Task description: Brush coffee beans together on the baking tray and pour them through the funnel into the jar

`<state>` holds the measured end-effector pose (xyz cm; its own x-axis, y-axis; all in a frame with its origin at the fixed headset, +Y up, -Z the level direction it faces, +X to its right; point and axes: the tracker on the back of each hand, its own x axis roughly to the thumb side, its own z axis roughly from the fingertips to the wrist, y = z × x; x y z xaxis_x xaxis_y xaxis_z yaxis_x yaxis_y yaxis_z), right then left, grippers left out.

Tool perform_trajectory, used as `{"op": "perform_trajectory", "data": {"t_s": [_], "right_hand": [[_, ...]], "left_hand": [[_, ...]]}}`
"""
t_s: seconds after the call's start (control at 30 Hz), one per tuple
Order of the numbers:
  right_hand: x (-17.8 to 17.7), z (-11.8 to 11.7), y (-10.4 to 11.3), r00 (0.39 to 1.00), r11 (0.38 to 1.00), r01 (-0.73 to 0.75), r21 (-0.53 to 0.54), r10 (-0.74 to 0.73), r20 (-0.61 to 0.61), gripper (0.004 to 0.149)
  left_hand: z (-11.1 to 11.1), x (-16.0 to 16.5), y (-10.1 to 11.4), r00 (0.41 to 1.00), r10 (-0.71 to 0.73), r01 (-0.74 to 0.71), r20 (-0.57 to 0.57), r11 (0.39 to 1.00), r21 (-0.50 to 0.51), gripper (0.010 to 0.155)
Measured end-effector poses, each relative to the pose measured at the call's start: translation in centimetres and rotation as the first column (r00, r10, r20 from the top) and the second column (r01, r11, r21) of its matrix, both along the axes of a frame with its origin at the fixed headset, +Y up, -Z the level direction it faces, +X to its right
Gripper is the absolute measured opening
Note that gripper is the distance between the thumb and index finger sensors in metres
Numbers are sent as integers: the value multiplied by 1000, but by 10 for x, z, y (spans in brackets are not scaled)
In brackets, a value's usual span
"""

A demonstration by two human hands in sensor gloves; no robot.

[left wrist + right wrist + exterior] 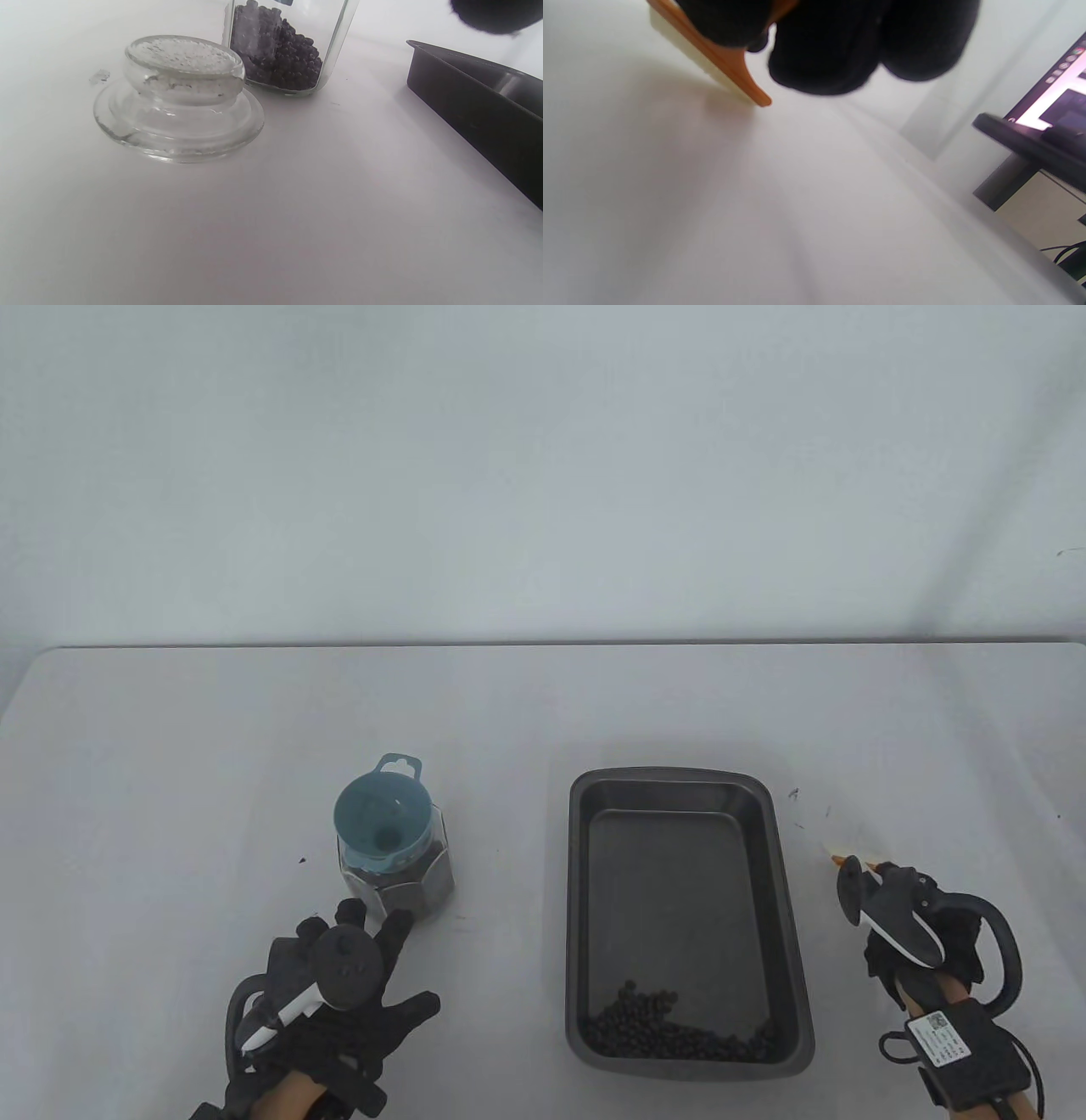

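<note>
White counter (212,746) carries tray (785,899), beans (679,1035) heaped at its near end for pouring. Left hand (339,984) lies open left of tray; right hand (916,933) seemingly grips brush (712,55).

- A white table (212,746) with rounded far corners fills the lower half of the table view; its top bears a few small dark specks.
- A plain pale wall (543,458) stands behind it, evenly lit.
- In the right wrist view, a lit screen (1058,99) stands on a dark desk (1018,146) beyond the table's edge, cables below it.
</note>
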<state>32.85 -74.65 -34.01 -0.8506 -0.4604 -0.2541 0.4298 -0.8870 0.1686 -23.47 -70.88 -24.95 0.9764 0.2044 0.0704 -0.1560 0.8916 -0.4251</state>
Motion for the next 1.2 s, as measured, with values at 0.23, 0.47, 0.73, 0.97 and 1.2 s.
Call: {"op": "perform_trajectory", "data": {"t_s": [0.23, 0.47, 0.73, 0.97, 1.2], "right_hand": [[1, 0, -29, 999, 987, 37, -154, -36, 6, 63], [4, 1, -39, 970, 918, 239, -317, -214, 112, 68], [3, 2, -38, 958, 904, 279, -324, -242, 151, 70], [12, 5, 8, 888, 891, 454, -14, -451, 83, 75], [-21, 25, 41, 727, 726, 686, 52, -681, -83, 86]], "left_hand": [[-1, 0, 0, 1000, 5, -5, 0, 1000, -9, 91], [-1, 0, 0, 1000, 12, -12, 0, 1000, -10, 91], [-1, 0, 0, 1000, 18, -18, -2, 1000, -6, 92], [-1, -1, 0, 1000, 21, -21, -6, 1000, 1, 91], [-1, -2, 0, 1000, 20, -20, -9, 1000, 17, 92]]}}
